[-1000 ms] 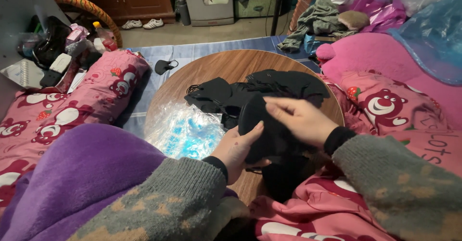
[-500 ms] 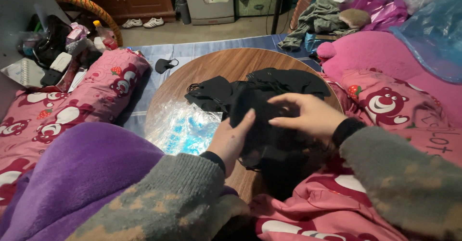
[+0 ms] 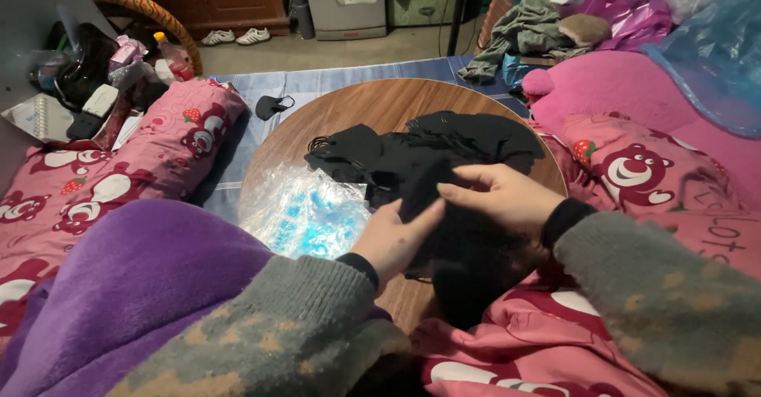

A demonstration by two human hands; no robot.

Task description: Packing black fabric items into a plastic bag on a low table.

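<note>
A heap of black face masks (image 3: 420,151) lies on a round wooden table (image 3: 372,104). My left hand (image 3: 392,238) and my right hand (image 3: 503,195) both grip a bundle of black masks (image 3: 464,246) at the table's near edge, fingers pinching its top. The bundle hangs down over my lap. A clear plastic bag (image 3: 305,211) with blue-white contents lies on the table just left of my left hand.
One black mask (image 3: 272,105) lies on the blue mat beyond the table. Pink bear-print bedding (image 3: 143,159) flanks the table on both sides. A purple blanket (image 3: 135,286) covers my left arm. Clutter, shoes (image 3: 234,37) and clothes sit at the back.
My hands lifted slightly and shifted along the mask bundle; the right hand moved up and right, the left hand's fingers now pinch the top edge.
</note>
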